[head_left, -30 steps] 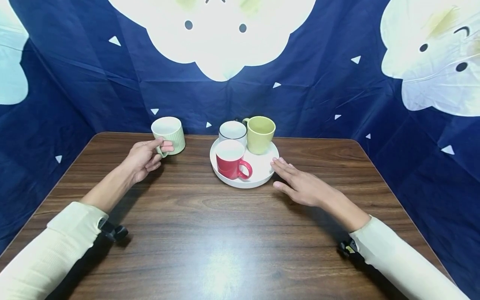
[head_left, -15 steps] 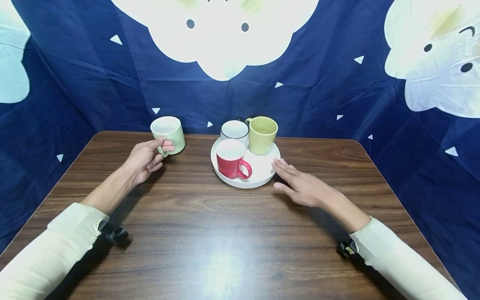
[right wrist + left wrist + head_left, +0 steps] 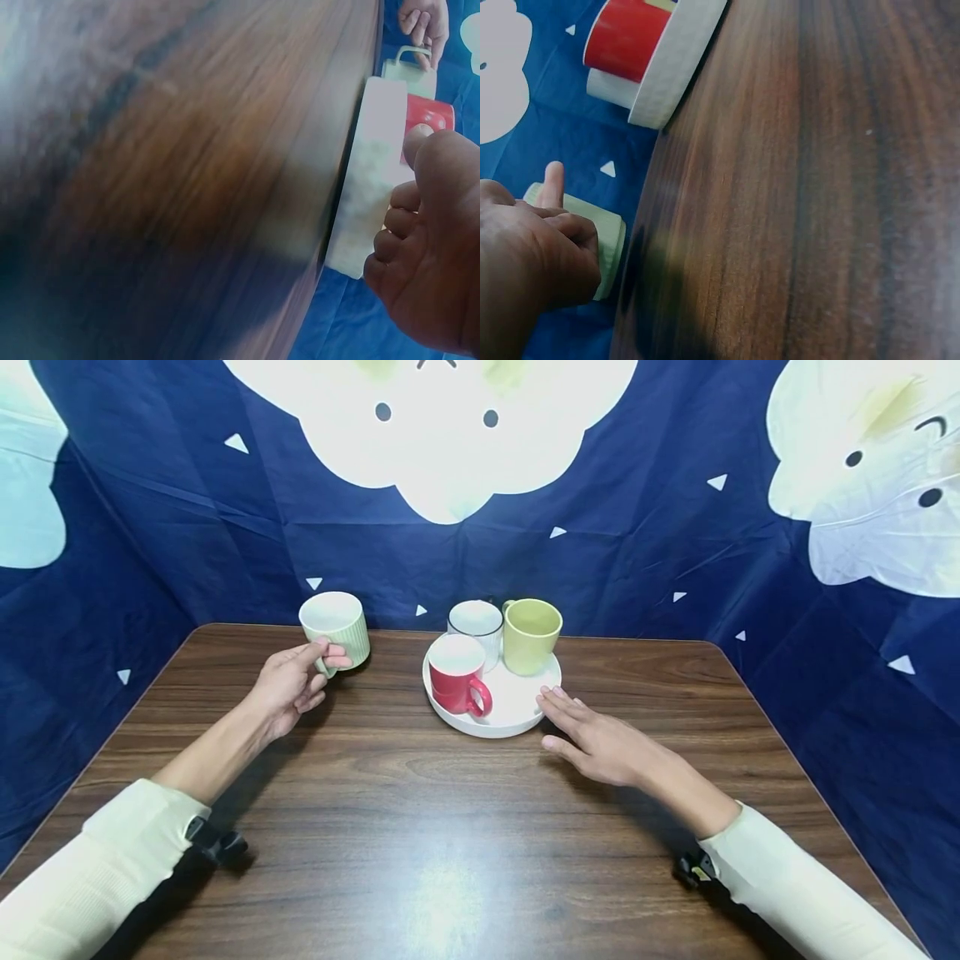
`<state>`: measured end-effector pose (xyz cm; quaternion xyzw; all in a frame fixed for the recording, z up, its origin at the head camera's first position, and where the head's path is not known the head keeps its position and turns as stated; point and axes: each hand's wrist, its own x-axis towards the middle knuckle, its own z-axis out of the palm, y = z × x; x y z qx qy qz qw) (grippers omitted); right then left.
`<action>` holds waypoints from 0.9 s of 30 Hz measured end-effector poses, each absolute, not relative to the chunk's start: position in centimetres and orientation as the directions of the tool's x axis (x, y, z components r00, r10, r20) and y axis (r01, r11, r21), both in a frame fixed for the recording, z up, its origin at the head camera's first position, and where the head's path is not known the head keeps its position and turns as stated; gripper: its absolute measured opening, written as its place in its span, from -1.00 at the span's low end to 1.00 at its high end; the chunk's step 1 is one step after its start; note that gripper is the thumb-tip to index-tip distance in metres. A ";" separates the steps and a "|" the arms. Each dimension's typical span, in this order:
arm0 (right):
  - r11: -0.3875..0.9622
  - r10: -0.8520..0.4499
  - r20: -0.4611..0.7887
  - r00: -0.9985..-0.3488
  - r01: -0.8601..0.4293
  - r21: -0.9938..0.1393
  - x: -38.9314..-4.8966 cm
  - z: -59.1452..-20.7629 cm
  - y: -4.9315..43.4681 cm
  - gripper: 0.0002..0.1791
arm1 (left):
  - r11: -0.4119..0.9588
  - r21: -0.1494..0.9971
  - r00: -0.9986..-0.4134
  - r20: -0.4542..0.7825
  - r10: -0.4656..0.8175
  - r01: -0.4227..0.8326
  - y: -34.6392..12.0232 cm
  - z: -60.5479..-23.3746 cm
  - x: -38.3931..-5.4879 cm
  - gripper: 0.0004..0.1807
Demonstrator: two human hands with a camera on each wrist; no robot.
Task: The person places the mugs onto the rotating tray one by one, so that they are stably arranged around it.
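Observation:
My left hand pinches the handle of a ribbed pale green mug at the back left of the table; the left wrist view shows this mug partly behind the hand. A round white tray stands at the back middle, bearing three upright mugs. The red mug is at its front left, handle towards the front right. Behind it is a white mug with a dark rim, partly hidden. A yellow-green mug stands at the back right. My right hand lies with straight fingers, fingertips at the tray's right rim.
The brown wood-grain table reaches back to a blue cloth with white cloud shapes, which hangs behind it and at both sides. A dark wrist camera sits at the left cuff and another at the right.
The tray's mugs have swung round: the red one slightly left, the white and yellow-green ones to the right and nearer. My right hand has drawn slightly nearer. My left hand stays at the pale green mug.

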<state>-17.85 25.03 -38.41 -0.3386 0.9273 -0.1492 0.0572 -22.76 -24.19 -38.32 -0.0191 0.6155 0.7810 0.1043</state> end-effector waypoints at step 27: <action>0.781 -0.573 -0.030 -0.819 -0.534 -0.325 -19.6 -38.4 26.7 -0.23 | -0.180 0.975 -0.985 -0.107 0.135 -0.130 -23.9 -38.1 -19.6 -0.66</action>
